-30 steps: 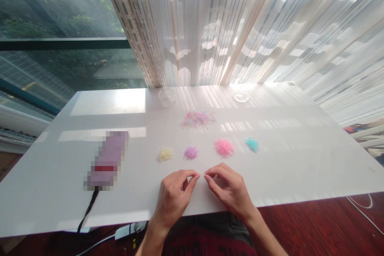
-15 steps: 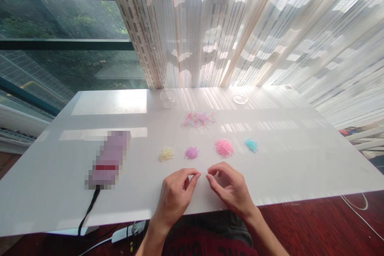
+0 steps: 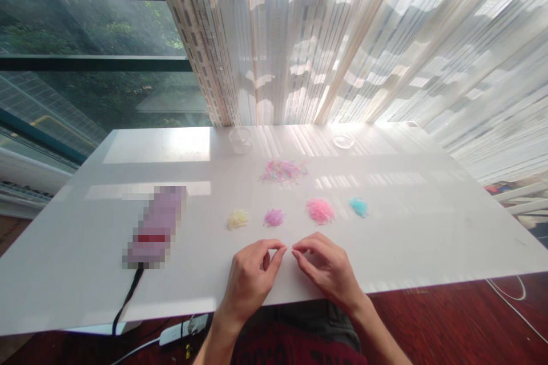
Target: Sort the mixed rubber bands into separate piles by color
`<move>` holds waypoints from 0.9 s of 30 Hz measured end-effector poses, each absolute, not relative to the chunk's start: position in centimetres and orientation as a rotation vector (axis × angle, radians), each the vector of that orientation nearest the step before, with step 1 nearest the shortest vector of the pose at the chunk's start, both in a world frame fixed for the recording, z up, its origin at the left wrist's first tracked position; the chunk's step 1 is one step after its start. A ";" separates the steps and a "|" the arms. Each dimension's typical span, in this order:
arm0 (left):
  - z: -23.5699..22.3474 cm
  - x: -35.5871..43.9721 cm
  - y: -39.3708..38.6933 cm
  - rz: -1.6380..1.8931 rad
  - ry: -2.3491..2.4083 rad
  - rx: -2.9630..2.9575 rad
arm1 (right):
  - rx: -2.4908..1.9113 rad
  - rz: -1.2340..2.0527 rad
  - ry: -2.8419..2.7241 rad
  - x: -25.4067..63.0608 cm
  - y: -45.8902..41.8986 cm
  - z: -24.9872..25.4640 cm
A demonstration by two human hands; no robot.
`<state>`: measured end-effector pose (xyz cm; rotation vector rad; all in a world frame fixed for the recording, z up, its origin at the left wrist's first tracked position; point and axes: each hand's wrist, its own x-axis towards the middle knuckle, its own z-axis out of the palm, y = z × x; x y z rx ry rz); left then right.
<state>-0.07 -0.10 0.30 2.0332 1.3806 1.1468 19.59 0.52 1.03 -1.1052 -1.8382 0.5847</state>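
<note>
My left hand is closed in a pinch, thumb against forefinger, over the front of the white table. Facing it, my right hand pinches too, and the two sets of fingertips nearly meet. Something pale and very thin seems to span them, too small to make out. Just beyond my hands lie small heaps of thin, band-like bits: a yellow heap, a purple heap, a larger pink heap and a turquoise heap. Behind these is a loose mixed-colour pile.
A clear round tub and a clear lid are at the table's far edge. To the left lies a blurred-out purple object with a black cord. Below the table is a white power strip.
My right hand has moved slightly left and its thumb and forefinger have closed into a pinch beside my left fingertips. My left hand and the heaps have stayed put.
</note>
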 end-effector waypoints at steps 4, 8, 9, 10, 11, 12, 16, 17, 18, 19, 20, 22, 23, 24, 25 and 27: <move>0.2 -0.1 -0.1 1.141 1.390 2.035 | -1.119 0.565 -1.830 19.6 0.5 0.8; 0.2 -0.1 -0.2 1.137 1.391 2.044 | -1.135 0.555 -1.815 19.6 0.5 0.8; 0.2 -0.1 -0.2 1.136 1.392 2.044 | -1.135 0.552 -1.814 19.6 0.5 0.8; 0.2 -0.1 -0.2 1.136 1.392 2.042 | -1.136 0.549 -1.813 19.6 0.5 0.8; 0.1 -0.1 -0.2 1.138 1.389 2.040 | -1.139 0.547 -1.813 19.6 0.5 0.8; 0.1 -0.1 -0.2 1.139 1.387 2.038 | -1.145 0.544 -1.812 19.6 0.4 0.9; 0.1 -0.1 -0.2 1.143 1.369 2.045 | -1.164 0.531 -1.817 19.7 0.5 0.9; 0.0 -0.1 -0.2 1.142 1.365 2.049 | -1.161 0.527 -1.821 19.7 0.5 0.9; 0.1 -0.1 -0.2 1.139 1.359 2.053 | -1.155 0.522 -1.825 19.6 0.5 0.9; 0.1 -0.1 -0.2 1.139 1.354 2.054 | -1.152 0.518 -1.828 19.6 0.5 0.9; 0.1 -0.1 -0.3 1.138 1.352 2.052 | -1.151 0.514 -1.829 19.5 0.4 1.0; 0.2 -0.1 -0.3 1.141 1.353 2.043 | -1.151 0.513 -1.836 19.5 0.3 1.3; 0.3 -0.1 -0.3 1.141 1.355 2.039 | -1.147 0.512 -1.842 19.6 0.3 1.4; 0.3 -0.1 -0.3 1.139 1.362 2.035 | -1.142 0.510 -1.851 19.7 0.3 1.7; 0.4 -0.1 -0.3 1.134 1.373 2.030 | -1.136 0.500 -1.860 20.0 0.3 1.9; 0.4 -0.2 -0.2 1.116 1.399 2.020 | -1.141 0.454 -1.861 20.9 0.7 2.3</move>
